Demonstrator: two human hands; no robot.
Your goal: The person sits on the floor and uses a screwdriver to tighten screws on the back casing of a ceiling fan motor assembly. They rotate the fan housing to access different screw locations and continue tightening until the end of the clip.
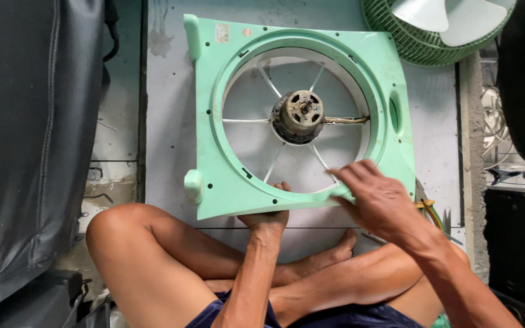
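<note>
Bare crossed legs [171,261] nearest, left hand [268,215] gripping the near edge of a mint-green fan housing [226,109] from beneath, right hand [375,194] loosely open with fingertips on its rim, rusty motor [299,115] at its centre, green fan grille [432,30] beyond.

motor [298,116] centred in fan frame [226,182], floor

The person sat with legs crossed, knees wide apart and bare feet tucked in front. The left hand [267,217] reached straight ahead on a long, straight arm, with the fingers [282,186] curled up and over an edge, gripping it from below. The right hand [379,199] came in from the right side on a bent arm, palm down, with its fingers [346,177] spread and pointing left, pressing down.
</note>
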